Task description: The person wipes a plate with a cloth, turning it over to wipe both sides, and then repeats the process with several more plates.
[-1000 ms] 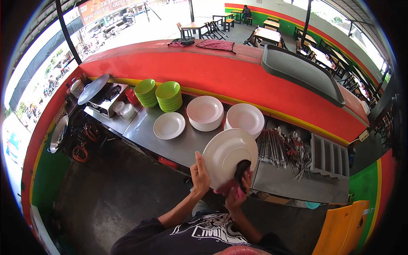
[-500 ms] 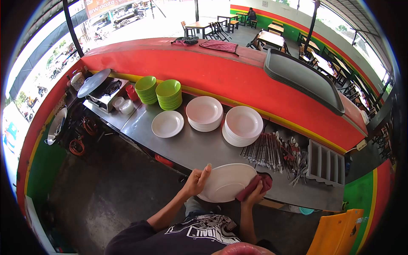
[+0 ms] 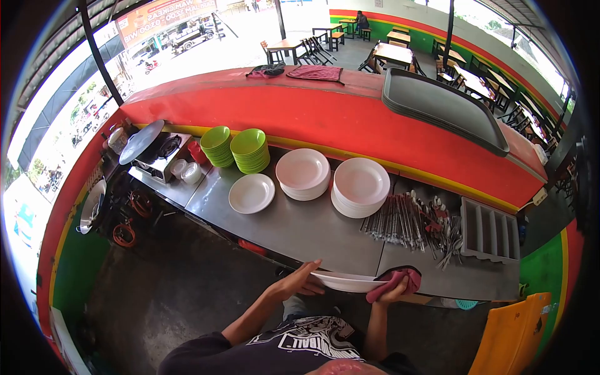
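A white plate (image 3: 347,282), seen nearly edge-on, is held between my hands just off the counter's front edge. My left hand (image 3: 298,281) grips its left rim, thumb above and fingers below. At the right rim, my right hand (image 3: 392,291) holds a dark pink cloth (image 3: 405,280) against the plate. Beyond them on the metal counter (image 3: 300,231) stand two stacks of white plates (image 3: 303,170) (image 3: 361,182) and a single white plate (image 3: 252,193). To the right lies a spread of cutlery (image 3: 406,222).
Two stacks of green bowls (image 3: 216,145) (image 3: 250,150) stand left of the plates, near a stove (image 3: 164,156). A grey cutlery tray (image 3: 490,231) sits at the right. Dark trays (image 3: 444,109) rest on the red wall (image 3: 281,112). A person (image 3: 362,23) sits far off.
The held plate has tipped from showing its broad face to nearly edge-on. My hands have shifted, the right one moving rightward with the cloth. The view has turned slightly.
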The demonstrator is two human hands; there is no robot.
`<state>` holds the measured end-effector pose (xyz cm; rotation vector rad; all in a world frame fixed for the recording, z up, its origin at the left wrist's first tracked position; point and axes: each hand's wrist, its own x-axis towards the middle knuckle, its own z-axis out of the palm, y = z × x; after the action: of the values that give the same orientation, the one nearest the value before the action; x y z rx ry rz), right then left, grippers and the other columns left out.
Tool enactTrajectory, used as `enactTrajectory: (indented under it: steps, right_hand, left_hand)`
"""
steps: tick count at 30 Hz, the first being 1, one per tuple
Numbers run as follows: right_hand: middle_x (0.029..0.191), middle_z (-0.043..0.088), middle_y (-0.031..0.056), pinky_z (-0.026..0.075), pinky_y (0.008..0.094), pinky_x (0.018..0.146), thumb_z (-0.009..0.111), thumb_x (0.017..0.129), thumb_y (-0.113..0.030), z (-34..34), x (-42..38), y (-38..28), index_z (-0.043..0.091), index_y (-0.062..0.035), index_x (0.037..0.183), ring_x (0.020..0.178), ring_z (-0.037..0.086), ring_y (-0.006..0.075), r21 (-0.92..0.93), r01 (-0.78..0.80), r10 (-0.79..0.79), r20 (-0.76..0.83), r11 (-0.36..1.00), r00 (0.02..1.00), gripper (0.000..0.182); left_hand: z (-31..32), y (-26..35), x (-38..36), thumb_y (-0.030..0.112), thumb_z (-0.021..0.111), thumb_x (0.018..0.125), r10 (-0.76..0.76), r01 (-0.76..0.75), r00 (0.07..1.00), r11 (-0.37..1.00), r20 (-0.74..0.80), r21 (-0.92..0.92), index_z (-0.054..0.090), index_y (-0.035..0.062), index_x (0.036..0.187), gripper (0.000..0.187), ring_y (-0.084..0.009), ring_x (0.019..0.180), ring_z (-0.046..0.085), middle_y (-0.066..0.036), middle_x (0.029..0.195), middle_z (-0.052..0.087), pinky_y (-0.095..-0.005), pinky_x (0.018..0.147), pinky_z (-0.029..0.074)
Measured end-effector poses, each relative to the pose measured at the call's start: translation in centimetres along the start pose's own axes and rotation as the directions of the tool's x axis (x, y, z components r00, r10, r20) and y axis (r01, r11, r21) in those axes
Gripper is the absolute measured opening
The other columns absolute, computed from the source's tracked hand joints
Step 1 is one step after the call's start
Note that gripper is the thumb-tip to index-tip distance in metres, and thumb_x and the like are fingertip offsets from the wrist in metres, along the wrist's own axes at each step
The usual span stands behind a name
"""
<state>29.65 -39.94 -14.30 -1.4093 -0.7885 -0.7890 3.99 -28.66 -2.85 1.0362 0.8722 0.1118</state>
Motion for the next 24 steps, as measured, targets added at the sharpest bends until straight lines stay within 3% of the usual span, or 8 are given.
enactTrajectory:
  steps: [1, 4, 8, 10, 12, 16, 19, 24]
  right_hand:
    - [0.108, 0.059, 0.0171, 0.050, 0.0390, 0.083, 0.055, 0.095, -0.008, 0.0, -1.2, 0.4, 0.050, 0.0078, 0.119, 0.098, 0.060, 0.0277, 0.203, -0.204, 0.205, 0.018, 0.958, 0.979, 0.030]
    - [0.107, 0.059, 0.0145, 0.049, 0.0347, 0.085, 0.052, 0.096, -0.010, -0.1, -1.7, -0.2, 0.050, 0.0079, 0.120, 0.098, 0.059, 0.0224, 0.487, -0.512, 0.520, 0.131, 0.708, 0.844, 0.030]
    - [0.113, 0.062, 0.0102, 0.049, 0.0323, 0.087, 0.059, 0.098, -0.021, 1.8, 1.8, -4.3, 0.057, 0.0042, 0.116, 0.099, 0.059, 0.0168, 0.361, -0.808, 0.778, 0.270, 0.465, 0.568, 0.032]
    - [0.110, 0.063, 0.0073, 0.048, 0.0307, 0.087, 0.063, 0.096, -0.020, 2.9, 3.3, -6.5, 0.059, 0.0027, 0.118, 0.096, 0.059, 0.0157, 0.322, -0.840, 0.783, 0.322, 0.437, 0.532, 0.032]
    - [0.114, 0.061, 0.0081, 0.047, 0.0322, 0.092, 0.063, 0.095, -0.015, 3.4, 3.2, -6.9, 0.056, 0.0044, 0.125, 0.103, 0.058, 0.0173, 0.220, -0.876, 0.778, 0.402, 0.430, 0.483, 0.036]
    - [0.103, 0.063, 0.0036, 0.050, 0.0225, 0.071, 0.066, 0.093, -0.012, 4.5, 0.4, -6.3, 0.057, 0.0009, 0.125, 0.080, 0.058, 0.0076, 0.360, -0.933, 0.746, 0.618, 0.011, 0.248, 0.036]
    - [0.099, 0.064, 0.0016, 0.047, 0.0196, 0.062, 0.067, 0.091, -0.009, 5.5, -1.1, -6.7, 0.058, -0.0009, 0.123, 0.070, 0.054, 0.0041, 0.262, -0.965, 0.737, 0.655, -0.017, 0.165, 0.034]
    - [0.097, 0.064, 0.0008, 0.052, 0.0239, 0.070, 0.069, 0.091, -0.009, 8.2, -2.6, -8.4, 0.060, -0.0023, 0.113, 0.080, 0.061, 0.0081, 0.180, -0.973, 0.679, 0.698, 0.142, 0.228, 0.026]
  left_hand:
    - [-0.5, 0.2, -0.2, 0.057, 0.036, 0.100, -0.155, 0.187, 0.962, 0.974, 0.224, -0.129, 0.028, 0.0027, 0.150, 0.075, -0.0387, 0.120, 0.060, -0.025, 0.137, 0.055, -0.0432, 0.107, 0.043]
    - [-1.3, -1.7, 0.9, 0.046, 0.037, 0.100, -0.057, 0.197, 0.924, 0.919, 0.379, -0.342, 0.025, 0.0019, 0.151, 0.069, -0.0414, 0.114, 0.063, -0.027, 0.142, 0.050, -0.0480, 0.106, 0.045]
    - [-1.7, -1.4, 0.9, 0.028, 0.043, 0.099, 0.027, 0.012, 0.993, 0.948, 0.117, -0.319, 0.023, 0.0067, 0.153, 0.061, -0.0371, 0.118, 0.060, -0.022, 0.142, 0.047, -0.0485, 0.104, 0.047]
    - [-1.1, -0.7, 0.6, 0.022, 0.047, 0.098, 0.101, -0.130, 0.985, 0.967, -0.140, -0.219, 0.022, 0.0097, 0.153, 0.061, -0.0327, 0.121, 0.057, -0.018, 0.140, 0.047, -0.0465, 0.103, 0.048]
    - [-2.0, -0.5, 0.5, 0.016, 0.050, 0.097, 0.186, -0.211, 0.965, 0.970, -0.185, -0.125, 0.021, 0.0117, 0.153, 0.063, -0.0277, 0.122, 0.054, -0.014, 0.137, 0.045, -0.0446, 0.101, 0.048]
    - [-4.0, -1.2, 1.0, 0.011, 0.051, 0.099, 0.386, -0.411, 0.888, 0.910, -0.249, -0.052, 0.029, 0.0060, 0.146, 0.053, -0.0201, 0.114, 0.054, -0.011, 0.130, 0.047, -0.0369, 0.097, 0.048]
    - [-6.1, -2.4, 1.7, 0.015, 0.052, 0.101, 0.503, -0.483, 0.808, 0.864, -0.306, 0.144, 0.033, 0.0082, 0.146, 0.050, -0.0182, 0.120, 0.050, -0.010, 0.130, 0.051, -0.0357, 0.096, 0.047]
    - [-7.8, -2.6, 1.2, 0.023, 0.053, 0.104, 0.521, -0.509, 0.688, 0.843, -0.506, 0.175, 0.044, 0.0012, 0.135, 0.039, -0.0172, 0.110, 0.056, -0.011, 0.120, 0.060, -0.0328, 0.092, 0.048]
